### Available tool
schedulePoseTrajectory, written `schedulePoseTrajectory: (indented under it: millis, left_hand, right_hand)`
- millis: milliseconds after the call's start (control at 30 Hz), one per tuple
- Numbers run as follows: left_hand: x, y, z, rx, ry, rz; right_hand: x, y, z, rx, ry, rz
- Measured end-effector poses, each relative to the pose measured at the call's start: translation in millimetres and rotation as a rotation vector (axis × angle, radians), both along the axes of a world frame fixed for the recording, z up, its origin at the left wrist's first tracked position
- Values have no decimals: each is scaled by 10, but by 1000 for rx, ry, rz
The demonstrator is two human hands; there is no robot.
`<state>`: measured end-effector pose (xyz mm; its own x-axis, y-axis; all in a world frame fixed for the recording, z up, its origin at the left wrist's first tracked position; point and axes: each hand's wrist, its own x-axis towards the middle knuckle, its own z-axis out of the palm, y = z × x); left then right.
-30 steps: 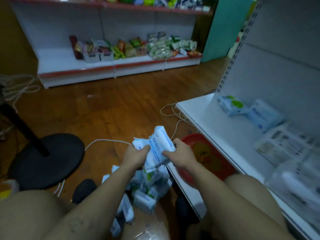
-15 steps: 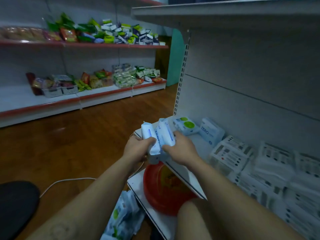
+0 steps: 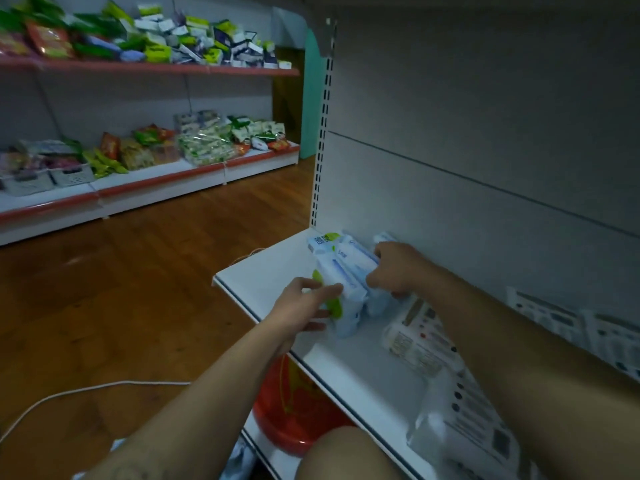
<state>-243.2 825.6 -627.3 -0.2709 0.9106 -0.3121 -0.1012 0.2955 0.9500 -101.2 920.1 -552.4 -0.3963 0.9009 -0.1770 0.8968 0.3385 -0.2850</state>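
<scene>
fingers (image 3: 327, 289) on our left hand (image 3: 304, 304) are curled round the near end of the white-and-blue packs (image 3: 346, 282), thumb on top, and the right hand (image 3: 398, 268) wraps its fingers over the same bundle from the right. so both hands are holding the packs, which sit low over the far left corner of the white shelf (image 3: 263, 282). touching it or just above, we can't quite tell.

we'd say we're mid-placing: the bundle is down at the shelf and needs lining up. next move probably calls for sliding it toward the back panel (image 3: 485, 220) and squaring it up beside the green-dot pack (image 3: 323, 240) lying just behind it. then we let go gently so the soft packs don't flop over.

stuff around: some printed packs (image 3: 415, 336) lie on the shelf just right of the bundle, under our right forearm, so there's not much room to shift that way. a red basin (image 3: 287, 410) sits below the shelf, and a white cable (image 3: 86, 389) runs across the wooden floor (image 3: 156, 271) on the left. the far shelves (image 3: 156, 183) across the aisle are stocked with snack bags. nothing really crowds the corner except that green-dot pack.
</scene>
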Motion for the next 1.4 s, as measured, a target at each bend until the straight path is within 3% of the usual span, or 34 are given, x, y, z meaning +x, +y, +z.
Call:
schedulePoseTrajectory:
  millis: [267,433,600,867,1133,1267,1400]
  left_hand:
    - [193,334,-181,80,95,-83]
    - [264,458,-230,96,148,-158]
    - [-42,530,-148,92,241,-143]
    - [-838,464,-192,36,513,-48]
    - [-1200,274,-275,18,500,128]
    - [-1281,216,-246,38,480,163]
    - [-1298,184,-242,44,483,185]
  right_hand:
    - [206,334,-89,275,-215,-25]
    - [10,453,67,467,22,-21]
    - [-554,598,116,346,32,94]
    - [-1045,896,-332,84,-404,140]
    - [-1288,994,-463,152,-558,151]
    - [-1292,1113,-304,120,-431,75]
    - [-1150,1313,-115,81,-137,-27]
